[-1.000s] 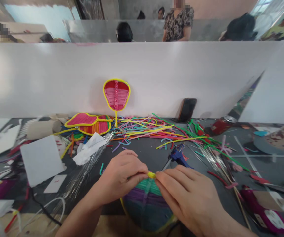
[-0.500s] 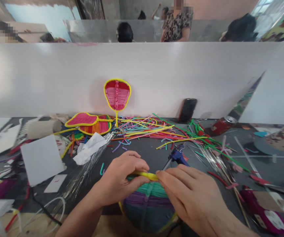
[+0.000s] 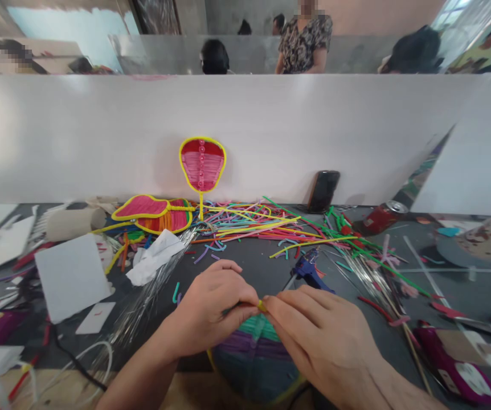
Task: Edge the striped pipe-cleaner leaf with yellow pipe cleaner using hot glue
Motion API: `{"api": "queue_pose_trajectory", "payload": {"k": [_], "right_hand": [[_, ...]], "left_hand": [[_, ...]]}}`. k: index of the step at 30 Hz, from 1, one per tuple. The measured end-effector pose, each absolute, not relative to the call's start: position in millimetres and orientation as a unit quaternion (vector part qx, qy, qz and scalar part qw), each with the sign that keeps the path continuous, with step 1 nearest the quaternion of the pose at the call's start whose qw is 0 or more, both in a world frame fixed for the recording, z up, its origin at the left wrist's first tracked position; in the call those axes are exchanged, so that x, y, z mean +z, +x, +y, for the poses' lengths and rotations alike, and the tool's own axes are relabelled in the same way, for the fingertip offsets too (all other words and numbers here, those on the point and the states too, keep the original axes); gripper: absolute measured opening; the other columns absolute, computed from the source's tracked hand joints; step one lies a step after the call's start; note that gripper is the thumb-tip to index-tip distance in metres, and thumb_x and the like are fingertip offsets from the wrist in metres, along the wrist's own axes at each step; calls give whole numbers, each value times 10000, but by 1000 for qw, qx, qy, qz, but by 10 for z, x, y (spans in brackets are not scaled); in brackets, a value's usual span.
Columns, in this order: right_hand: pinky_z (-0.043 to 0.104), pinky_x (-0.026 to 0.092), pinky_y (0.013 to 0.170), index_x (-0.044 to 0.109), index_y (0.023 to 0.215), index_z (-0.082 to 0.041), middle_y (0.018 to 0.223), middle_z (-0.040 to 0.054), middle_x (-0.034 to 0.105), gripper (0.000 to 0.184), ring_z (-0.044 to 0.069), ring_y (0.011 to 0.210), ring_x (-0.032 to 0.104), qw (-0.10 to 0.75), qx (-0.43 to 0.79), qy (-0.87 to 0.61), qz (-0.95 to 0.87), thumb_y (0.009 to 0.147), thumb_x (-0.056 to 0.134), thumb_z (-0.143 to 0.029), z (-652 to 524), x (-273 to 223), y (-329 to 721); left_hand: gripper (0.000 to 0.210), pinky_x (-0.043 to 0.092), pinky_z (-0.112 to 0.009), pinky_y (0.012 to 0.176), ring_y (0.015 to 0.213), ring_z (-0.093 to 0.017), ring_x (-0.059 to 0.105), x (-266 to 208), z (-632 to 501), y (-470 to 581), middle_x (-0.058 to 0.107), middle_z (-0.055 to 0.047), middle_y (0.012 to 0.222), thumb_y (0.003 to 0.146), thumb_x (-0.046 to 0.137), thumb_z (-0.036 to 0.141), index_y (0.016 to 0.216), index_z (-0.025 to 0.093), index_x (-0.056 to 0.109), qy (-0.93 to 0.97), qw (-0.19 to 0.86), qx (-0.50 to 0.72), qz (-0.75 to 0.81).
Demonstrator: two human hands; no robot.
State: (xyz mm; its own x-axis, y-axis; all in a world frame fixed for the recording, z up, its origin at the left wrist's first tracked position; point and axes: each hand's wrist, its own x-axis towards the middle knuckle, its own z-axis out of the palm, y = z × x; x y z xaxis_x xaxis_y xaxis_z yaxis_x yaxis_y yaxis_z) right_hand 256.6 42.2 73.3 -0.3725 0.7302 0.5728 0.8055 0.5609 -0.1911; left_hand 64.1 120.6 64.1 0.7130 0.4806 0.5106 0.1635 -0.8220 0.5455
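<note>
A rounded panel (image 3: 254, 364) wrapped in green, purple and dark blue pipe cleaners lies below my hands, with a yellow edge. My left hand (image 3: 215, 304) pinches a yellow pipe cleaner (image 3: 262, 306) at the panel's top rim. Close against it, my right hand (image 3: 322, 324) pinches the same strip, its fingers covering the panel's right side. Only a short bit of yellow shows between the fingertips. Just beyond the right hand lies a blue glue gun (image 3: 307, 270).
A pink fan-shaped piece (image 3: 203, 165) leans on the white partition (image 3: 262, 125). Loose pipe cleaners (image 3: 254, 222) heap along its foot, near a phone (image 3: 323, 191) and a red can (image 3: 384, 217). White card (image 3: 72, 279) lies left, a magenta glue gun (image 3: 454, 364) right.
Both hands have drawn nearer each other along the yellow pipe cleaner, so less of it shows between them. The right hand has shifted slightly left.
</note>
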Motion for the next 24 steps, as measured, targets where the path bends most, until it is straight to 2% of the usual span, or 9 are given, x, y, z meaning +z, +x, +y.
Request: {"api": "queue_pose_trajectory", "payload": {"k": [16, 20, 22, 24], "right_hand": [[288, 499, 623, 679, 940, -154, 751, 29, 707, 209, 146, 666, 640, 310, -77, -464, -827, 914, 474, -119, 402, 703, 2535], [280, 502, 619, 671, 961, -147, 769, 31, 715, 198, 144, 666, 639, 311, -70, -466, -826, 918, 480, -118, 396, 700, 2534], [283, 508, 627, 669, 970, -141, 781, 34, 720, 182, 147, 676, 644, 314, -66, -466, -825, 922, 493, -133, 394, 699, 2535], [291, 513, 637, 670, 966, -133, 787, 37, 722, 168, 153, 680, 648, 318, -66, -463, -825, 924, 507, -142, 397, 699, 2533]], "left_hand": [[161, 427, -332, 955, 665, -93, 604, 621, 1174, 668, 646, 51, 697, 899, 511, 119, 769, 197, 566, 895, 235, 309, 221], [88, 453, -320, 946, 711, -109, 612, 615, 1163, 654, 663, 50, 713, 855, 579, 124, 866, 210, 565, 878, 253, 323, 246], [136, 475, -313, 914, 793, -137, 626, 614, 1165, 649, 678, 44, 712, 833, 610, 138, 931, 217, 557, 869, 256, 331, 264], [119, 476, -320, 915, 778, -136, 629, 618, 1171, 646, 678, 44, 711, 834, 611, 141, 914, 216, 564, 870, 258, 327, 263]]}}
